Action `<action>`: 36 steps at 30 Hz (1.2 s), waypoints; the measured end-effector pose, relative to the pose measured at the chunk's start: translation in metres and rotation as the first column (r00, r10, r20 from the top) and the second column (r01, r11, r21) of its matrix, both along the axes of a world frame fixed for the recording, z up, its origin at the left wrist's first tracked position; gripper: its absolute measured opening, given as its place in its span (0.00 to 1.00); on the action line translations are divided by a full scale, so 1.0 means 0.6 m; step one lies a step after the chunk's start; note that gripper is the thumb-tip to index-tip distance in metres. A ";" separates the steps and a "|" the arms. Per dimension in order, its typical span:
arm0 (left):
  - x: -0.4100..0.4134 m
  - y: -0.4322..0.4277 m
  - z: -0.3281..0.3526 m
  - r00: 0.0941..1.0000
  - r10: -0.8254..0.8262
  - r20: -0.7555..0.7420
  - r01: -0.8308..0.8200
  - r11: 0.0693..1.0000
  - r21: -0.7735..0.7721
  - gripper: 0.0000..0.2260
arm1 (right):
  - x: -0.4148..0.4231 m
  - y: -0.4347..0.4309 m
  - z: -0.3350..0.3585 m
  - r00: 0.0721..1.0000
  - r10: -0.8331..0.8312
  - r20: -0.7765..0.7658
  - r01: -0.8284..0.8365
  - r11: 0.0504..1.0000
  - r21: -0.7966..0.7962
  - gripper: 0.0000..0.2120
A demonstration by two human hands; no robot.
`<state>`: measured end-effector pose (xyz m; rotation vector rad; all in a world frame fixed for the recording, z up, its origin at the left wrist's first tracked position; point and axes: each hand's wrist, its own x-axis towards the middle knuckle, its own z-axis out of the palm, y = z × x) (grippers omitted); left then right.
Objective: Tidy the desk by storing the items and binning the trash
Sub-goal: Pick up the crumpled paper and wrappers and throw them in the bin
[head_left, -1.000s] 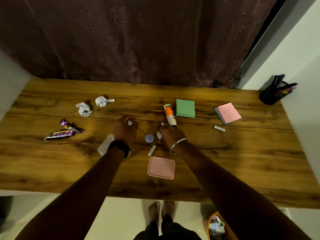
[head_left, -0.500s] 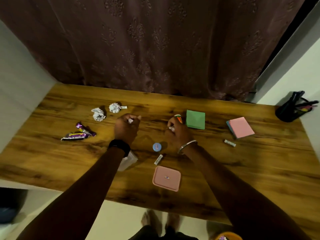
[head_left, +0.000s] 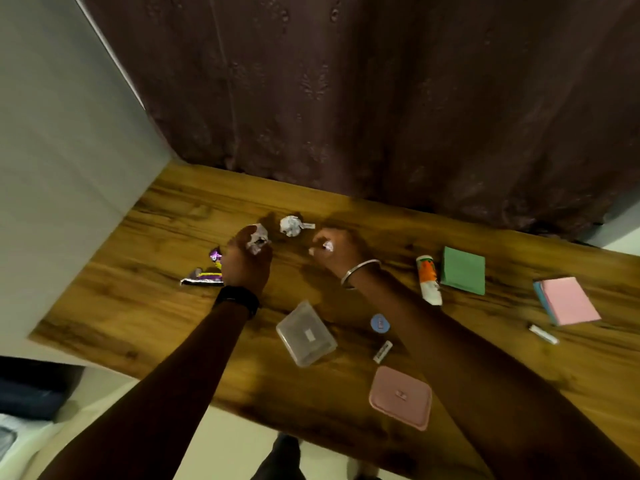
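My left hand (head_left: 244, 261) closes on a crumpled paper ball (head_left: 258, 238); another paper ball (head_left: 290, 225) lies just beside it on the desk (head_left: 173, 299).

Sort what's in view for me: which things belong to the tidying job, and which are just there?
Job:
paper ball in left hand
second paper ball
scrap in right hand
candy wrapper
glue stick
sticky notes
clear box
pink lid

Just there:
curtain
wall

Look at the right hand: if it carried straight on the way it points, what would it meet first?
Most likely the crumpled paper ball, just beyond and slightly left of the right hand. The hand's height above the desk is unclear.
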<state>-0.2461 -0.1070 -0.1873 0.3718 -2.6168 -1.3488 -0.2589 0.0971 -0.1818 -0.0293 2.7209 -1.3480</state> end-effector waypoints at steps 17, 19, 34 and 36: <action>-0.185 -0.110 -0.107 0.774 -0.454 0.441 0.621 0.678 -0.393 0.25 | -0.157 -0.133 -0.080 0.968 0.248 -0.046 -0.194 0.850 0.490 0.18; -0.182 -0.111 -0.097 0.763 -0.487 0.426 0.638 0.672 -0.375 0.27 | -0.157 -0.137 -0.083 0.973 0.215 -0.079 -0.157 0.877 0.455 0.17; -0.136 -0.246 0.012 0.969 -0.215 0.120 0.217 0.976 -0.007 0.10 | -0.132 -0.219 -0.064 0.979 -0.025 0.205 0.072 0.971 -0.229 0.11; -0.101 -0.259 0.025 0.966 -0.208 0.152 0.206 0.978 0.026 0.07 | -0.124 -0.243 -0.062 0.970 0.011 0.241 0.011 0.996 -0.087 0.13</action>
